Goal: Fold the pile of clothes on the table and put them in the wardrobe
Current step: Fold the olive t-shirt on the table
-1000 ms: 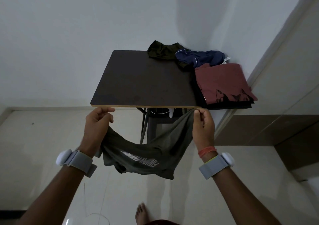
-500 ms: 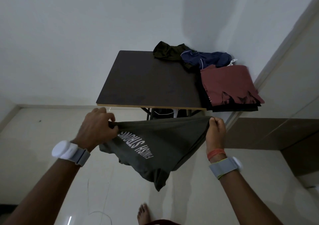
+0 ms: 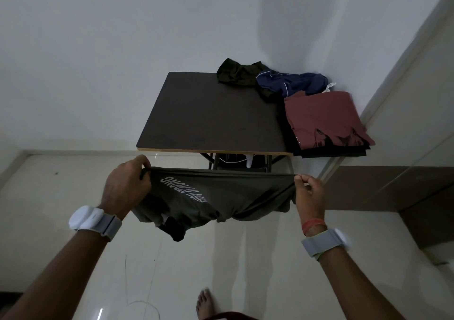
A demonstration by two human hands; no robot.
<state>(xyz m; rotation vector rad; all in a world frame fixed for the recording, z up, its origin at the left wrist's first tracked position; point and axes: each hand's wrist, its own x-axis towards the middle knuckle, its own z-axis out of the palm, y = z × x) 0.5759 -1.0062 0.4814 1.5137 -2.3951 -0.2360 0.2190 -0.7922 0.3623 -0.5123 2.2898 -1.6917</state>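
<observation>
The olive shirt [image 3: 221,192], pinched by left hand [image 3: 127,187] and right hand [image 3: 308,192], now stretches taut.

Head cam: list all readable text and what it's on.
"STRONG": white print, upside down, on the olive T-shirt.
Word beside it: creased, blurred, unreadable.
Maroon shirt: small white marks near its edge, too small to read.
White tag by the navy garment: too small to read.
</observation>
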